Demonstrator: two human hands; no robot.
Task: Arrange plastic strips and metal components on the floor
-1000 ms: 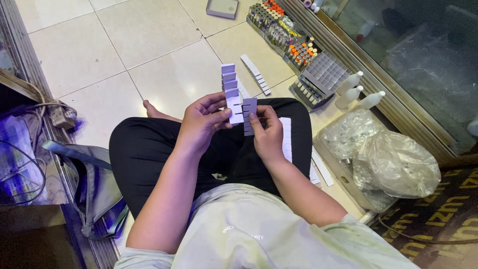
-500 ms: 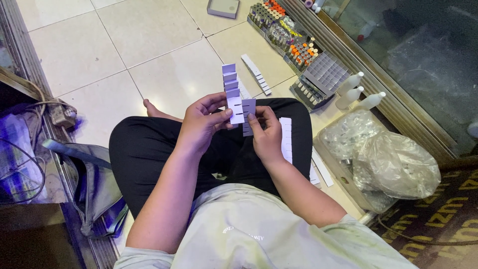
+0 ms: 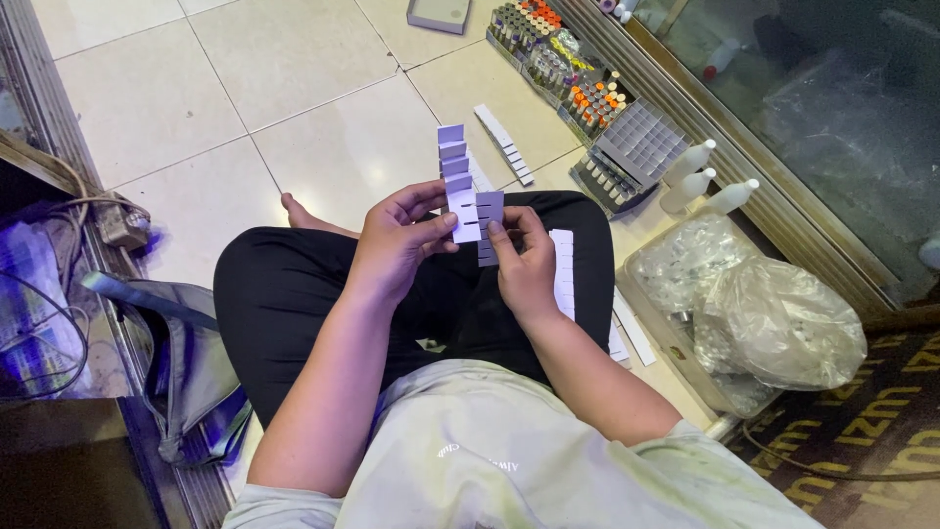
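Observation:
I sit cross-legged on a tiled floor in black trousers. My left hand point(image 3: 397, 240) pinches a long white slotted cardboard strip point(image 3: 455, 174) that stands upright above my lap. My right hand point(image 3: 524, 260) holds a second, shorter slotted strip point(image 3: 487, 227) against the lower part of the first, the two touching crosswise. Another white slotted strip point(image 3: 562, 272) lies on my right thigh.
More slotted strips point(image 3: 505, 145) lie on the tiles ahead. Trays of small vials point(image 3: 568, 73) and a cardboard grid box point(image 3: 641, 145) stand at the upper right beside three white squeeze bottles point(image 3: 707, 181). A plastic bag of clear items point(image 3: 749, 309) sits right. A grey bag point(image 3: 186, 377) and cables lie left.
Both hands stay over the lap with the strips; the shorter strip has shifted slightly against the long one.

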